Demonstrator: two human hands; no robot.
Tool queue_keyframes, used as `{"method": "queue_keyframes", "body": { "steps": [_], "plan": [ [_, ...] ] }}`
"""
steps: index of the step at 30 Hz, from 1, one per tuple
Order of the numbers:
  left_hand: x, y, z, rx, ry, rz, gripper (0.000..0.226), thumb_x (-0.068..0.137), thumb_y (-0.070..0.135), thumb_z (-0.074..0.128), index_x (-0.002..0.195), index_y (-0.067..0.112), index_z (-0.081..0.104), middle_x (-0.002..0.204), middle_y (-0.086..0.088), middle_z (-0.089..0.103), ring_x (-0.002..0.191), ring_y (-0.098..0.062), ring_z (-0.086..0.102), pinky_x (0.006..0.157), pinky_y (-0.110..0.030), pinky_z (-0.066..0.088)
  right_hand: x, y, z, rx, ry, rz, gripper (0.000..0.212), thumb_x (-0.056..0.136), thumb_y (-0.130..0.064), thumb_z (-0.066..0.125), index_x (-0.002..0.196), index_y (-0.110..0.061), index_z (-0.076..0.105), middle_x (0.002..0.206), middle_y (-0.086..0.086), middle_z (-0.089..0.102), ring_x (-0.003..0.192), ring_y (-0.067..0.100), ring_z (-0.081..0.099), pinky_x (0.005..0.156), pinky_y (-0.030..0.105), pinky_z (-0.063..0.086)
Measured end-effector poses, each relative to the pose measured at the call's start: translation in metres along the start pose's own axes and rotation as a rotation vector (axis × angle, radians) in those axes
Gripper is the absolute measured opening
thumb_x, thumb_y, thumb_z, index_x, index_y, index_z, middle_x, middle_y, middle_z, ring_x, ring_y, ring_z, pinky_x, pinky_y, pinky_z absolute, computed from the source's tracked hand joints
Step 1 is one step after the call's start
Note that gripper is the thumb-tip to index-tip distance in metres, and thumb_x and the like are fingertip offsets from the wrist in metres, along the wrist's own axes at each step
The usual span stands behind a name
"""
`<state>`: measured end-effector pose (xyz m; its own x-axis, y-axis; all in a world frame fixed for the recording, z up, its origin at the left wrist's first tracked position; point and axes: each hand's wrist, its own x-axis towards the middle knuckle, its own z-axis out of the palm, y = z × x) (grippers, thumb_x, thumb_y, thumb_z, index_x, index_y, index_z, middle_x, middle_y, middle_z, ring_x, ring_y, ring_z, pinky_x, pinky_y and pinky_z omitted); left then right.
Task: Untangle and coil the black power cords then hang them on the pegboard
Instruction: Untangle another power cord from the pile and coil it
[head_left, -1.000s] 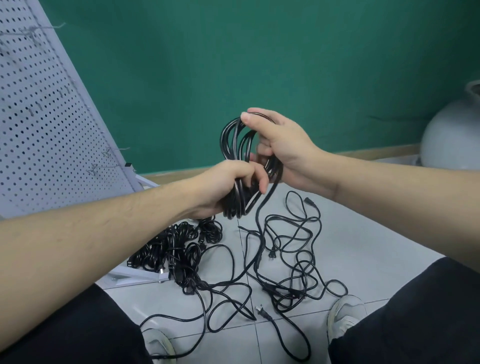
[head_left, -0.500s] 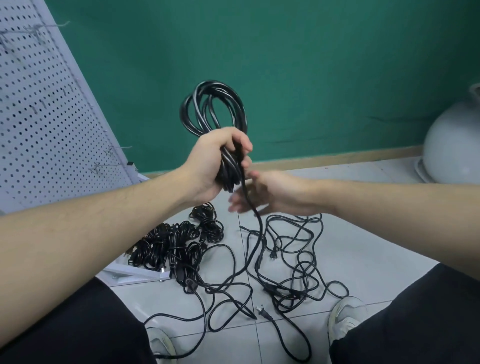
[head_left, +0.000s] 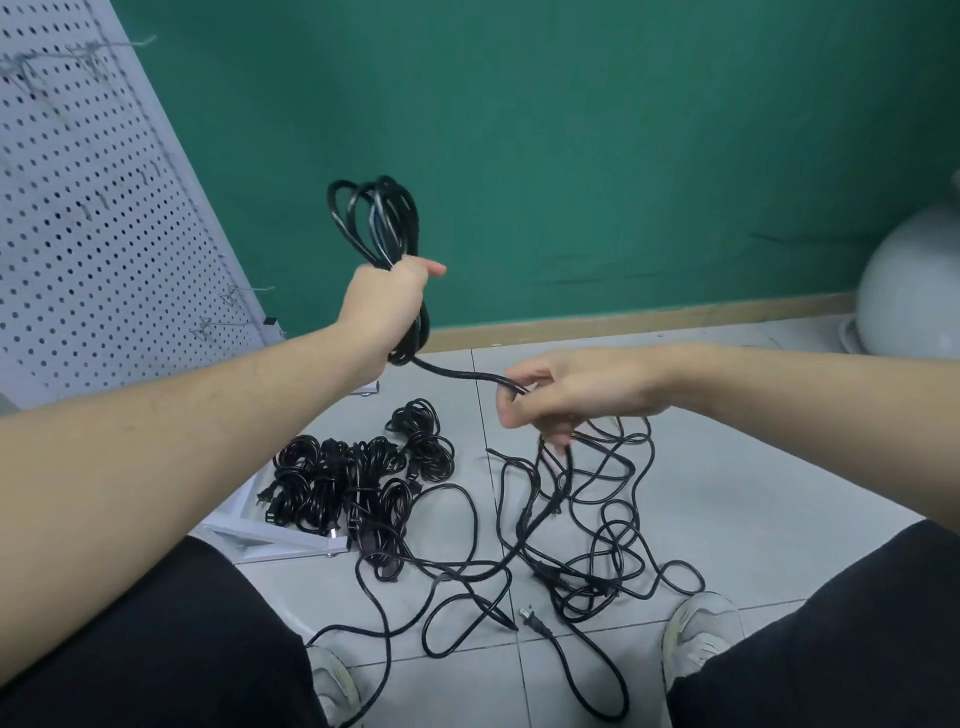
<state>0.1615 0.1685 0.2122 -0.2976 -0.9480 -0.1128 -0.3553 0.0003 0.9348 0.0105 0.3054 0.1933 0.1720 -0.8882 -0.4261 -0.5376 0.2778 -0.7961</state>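
Even, fairly bright indoor light, no hard shadows. Soft sheen on pale grey tiled floor at 4 o'clock. Wide-angle bend toward edges, esp. white perforated metal pegboard at 10 o'clock. Right hand slightly motion-blurred; rest reasonably sharp.

The pale tiled floor carries coiled cord bundles beside loose tangled cords.
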Motion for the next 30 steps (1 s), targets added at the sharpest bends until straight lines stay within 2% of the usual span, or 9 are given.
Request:
{"method": "queue_keyframes", "body": {
  "steps": [2,5,11,15,18,23,25,27,30],
  "plan": [
    [0.001,-0.008,-0.001,0.167,-0.026,0.075,0.032,0.097,0.035,0.048,0.115,0.037,0.074,0.089,0.004,0.052,0.092,-0.024,0.054,0.077,-0.032,0.039,-0.001,-0.004,0.000,-0.177,0.077,-0.095,0.013,0.101,-0.022,0.059,0.112,-0.018,0.063,0.069,-0.002,0.050,0.060,0.012,0.047,0.059,0.022,0.044],
    [0.002,-0.014,0.001,0.314,-0.117,0.059,0.031,0.093,0.045,0.051,0.109,0.035,0.076,0.066,0.000,0.047,0.074,-0.025,0.051,0.076,-0.032,0.044,-0.003,-0.011,-0.003,-0.230,0.132,-0.191,0.010,0.103,-0.022,0.057,0.108,-0.022,0.066,0.075,-0.005,0.058,0.059,0.013,0.044,0.052,0.026,0.042],
    [-0.012,-0.013,0.006,0.320,-0.351,0.032,0.049,0.093,0.069,0.054,0.065,0.035,0.078,0.076,-0.003,0.050,0.063,-0.017,0.046,0.069,-0.030,0.038,-0.013,-0.014,-0.022,-0.135,0.465,-0.236,0.021,0.092,-0.038,0.071,0.089,-0.017,0.070,0.054,0.008,0.059,0.045,0.022,0.053,0.049,0.027,0.047],
    [-0.024,-0.005,0.013,0.354,-0.414,0.067,0.075,0.080,0.091,0.034,0.079,0.033,0.082,0.087,-0.005,0.063,0.079,-0.019,0.059,0.071,-0.032,0.042,-0.011,-0.010,-0.035,-0.297,0.768,-0.080,0.060,0.075,-0.063,0.077,0.065,-0.009,0.054,0.048,0.007,0.057,0.043,0.013,0.047,0.051,0.025,0.039],
    [-0.027,-0.004,0.015,0.355,-0.503,0.166,0.073,0.060,0.099,0.050,0.080,0.036,0.082,0.086,0.000,0.061,0.071,-0.015,0.055,0.067,-0.033,0.041,-0.008,-0.008,-0.041,-0.238,0.784,-0.059,0.051,0.074,-0.060,0.079,0.068,-0.015,0.053,0.057,-0.001,0.047,0.051,0.010,0.036,0.054,0.028,0.032],
    [-0.019,-0.010,0.016,0.399,-0.537,0.197,0.051,0.060,0.055,0.073,0.079,0.007,0.070,0.072,-0.002,0.052,0.062,-0.021,0.044,0.059,-0.031,0.036,-0.012,-0.004,-0.048,0.064,0.639,-0.234,0.011,0.092,-0.028,0.073,0.086,-0.021,0.068,0.071,-0.013,0.062,0.057,0.003,0.046,0.059,0.023,0.041],
    [-0.018,-0.012,0.014,0.344,-0.531,0.138,0.033,0.072,0.036,0.073,0.072,0.004,0.063,0.064,-0.002,0.051,0.050,-0.020,0.042,0.044,-0.024,0.035,-0.014,-0.002,-0.049,0.130,0.604,-0.285,0.006,0.097,-0.019,0.067,0.093,-0.021,0.070,0.065,-0.010,0.057,0.056,0.007,0.047,0.057,0.025,0.043],
    [-0.018,-0.014,0.013,0.337,-0.512,0.135,0.019,0.077,0.027,0.070,0.068,0.012,0.066,0.067,0.001,0.053,0.051,-0.018,0.044,0.041,-0.024,0.034,-0.016,-0.002,-0.049,0.028,0.622,-0.292,0.002,0.098,-0.020,0.067,0.096,-0.019,0.066,0.059,-0.010,0.054,0.048,0.014,0.048,0.052,0.027,0.044],
    [-0.022,-0.017,0.014,0.313,-0.496,0.158,0.018,0.066,0.033,0.066,0.065,0.015,0.071,0.074,0.001,0.056,0.062,-0.018,0.047,0.054,-0.030,0.036,-0.016,-0.006,-0.047,-0.288,0.717,-0.177,0.030,0.093,-0.045,0.068,0.090,-0.017,0.060,0.055,-0.002,0.065,0.045,0.020,0.062,0.055,0.025,0.050]
  ]
}}
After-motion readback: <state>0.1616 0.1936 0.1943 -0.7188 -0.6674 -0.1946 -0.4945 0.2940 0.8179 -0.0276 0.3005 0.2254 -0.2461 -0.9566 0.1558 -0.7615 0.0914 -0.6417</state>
